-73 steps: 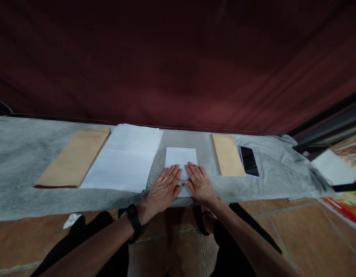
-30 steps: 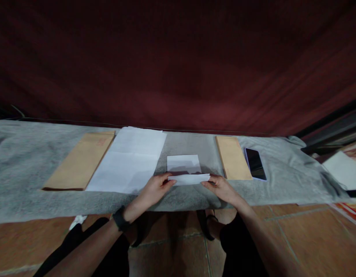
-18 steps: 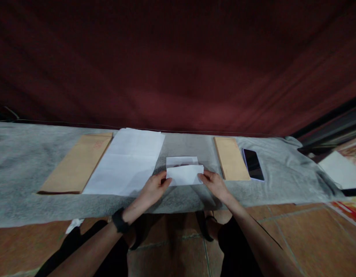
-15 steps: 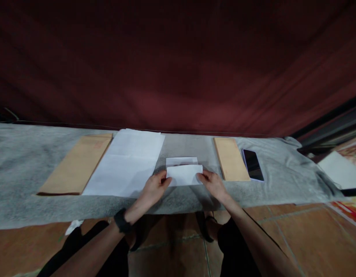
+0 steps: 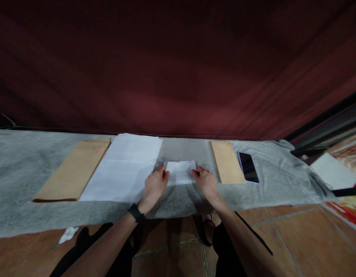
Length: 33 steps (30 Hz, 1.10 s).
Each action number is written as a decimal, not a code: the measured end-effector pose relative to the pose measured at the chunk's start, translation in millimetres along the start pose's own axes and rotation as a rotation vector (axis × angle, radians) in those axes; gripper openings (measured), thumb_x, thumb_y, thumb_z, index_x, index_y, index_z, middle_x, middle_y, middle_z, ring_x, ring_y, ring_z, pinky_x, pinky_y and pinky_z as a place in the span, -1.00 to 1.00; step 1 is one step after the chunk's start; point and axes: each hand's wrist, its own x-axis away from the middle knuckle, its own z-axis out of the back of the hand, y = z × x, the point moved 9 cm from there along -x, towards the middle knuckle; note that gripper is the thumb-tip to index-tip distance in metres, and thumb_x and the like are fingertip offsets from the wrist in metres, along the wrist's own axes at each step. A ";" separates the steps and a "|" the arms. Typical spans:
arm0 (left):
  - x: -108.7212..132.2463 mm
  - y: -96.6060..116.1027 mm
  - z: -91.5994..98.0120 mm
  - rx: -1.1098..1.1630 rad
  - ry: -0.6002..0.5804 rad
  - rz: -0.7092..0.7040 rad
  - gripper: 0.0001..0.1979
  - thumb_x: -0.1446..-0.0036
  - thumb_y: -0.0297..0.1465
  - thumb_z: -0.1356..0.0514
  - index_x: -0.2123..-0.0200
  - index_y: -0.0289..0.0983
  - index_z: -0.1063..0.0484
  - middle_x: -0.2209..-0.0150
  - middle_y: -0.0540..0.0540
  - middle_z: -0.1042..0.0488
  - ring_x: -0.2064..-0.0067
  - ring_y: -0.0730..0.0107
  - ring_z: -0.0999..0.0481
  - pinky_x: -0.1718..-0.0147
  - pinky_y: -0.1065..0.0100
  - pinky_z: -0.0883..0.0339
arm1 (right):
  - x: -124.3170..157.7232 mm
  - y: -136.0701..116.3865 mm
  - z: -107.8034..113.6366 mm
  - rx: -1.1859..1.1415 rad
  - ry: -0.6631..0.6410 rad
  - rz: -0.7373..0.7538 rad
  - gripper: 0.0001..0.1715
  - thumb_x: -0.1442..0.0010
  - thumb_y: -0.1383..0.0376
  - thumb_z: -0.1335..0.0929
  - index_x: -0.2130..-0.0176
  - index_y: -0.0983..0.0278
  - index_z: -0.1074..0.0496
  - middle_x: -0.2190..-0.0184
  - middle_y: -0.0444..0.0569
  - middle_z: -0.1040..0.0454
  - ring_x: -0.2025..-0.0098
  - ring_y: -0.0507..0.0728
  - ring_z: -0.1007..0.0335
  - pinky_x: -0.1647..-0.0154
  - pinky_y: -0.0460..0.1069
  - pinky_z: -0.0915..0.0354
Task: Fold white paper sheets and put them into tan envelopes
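A small folded sheet of white paper [image 5: 180,174] lies in front of me, low over the grey cloth [image 5: 183,148]. My left hand [image 5: 156,184] pinches its left edge between thumb and fingers. At the right edge my right hand [image 5: 205,180] grips it the same way. Another white edge shows just behind the paper's top; whether it is a flap of the same sheet or a separate piece, I cannot tell. Large white sheets [image 5: 126,165] lie beside my left hand. Brown envelopes [image 5: 228,161] rest to the right of my right hand.
Larger brown envelopes [image 5: 74,169] lie at the left, against the white sheets. A dark-screened phone [image 5: 248,167] sits at the right. Behind the cloth-covered surface hangs a dark red curtain [image 5: 178,77]. A crumpled white scrap [image 5: 68,234] is on the tiled floor [image 5: 305,231].
Both hands have brought the folded paper's top edge up and back, so it now nearly covers the white piece behind it. The view has shifted slightly.
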 end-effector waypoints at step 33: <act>14.1 37.2 2.7 -0.025 0.276 -0.350 -0.57 -0.35 -0.44 0.11 -0.21 -0.39 -0.25 -0.10 -0.39 -0.47 -0.14 -0.01 -0.47 -0.10 0.01 -0.32 | 22.5 -73.6 -30.2 -0.001 0.155 0.493 -0.38 -0.47 0.15 -0.13 -0.41 0.27 -0.08 -0.44 0.08 0.00 -0.47 0.24 0.11 -0.45 0.24 0.08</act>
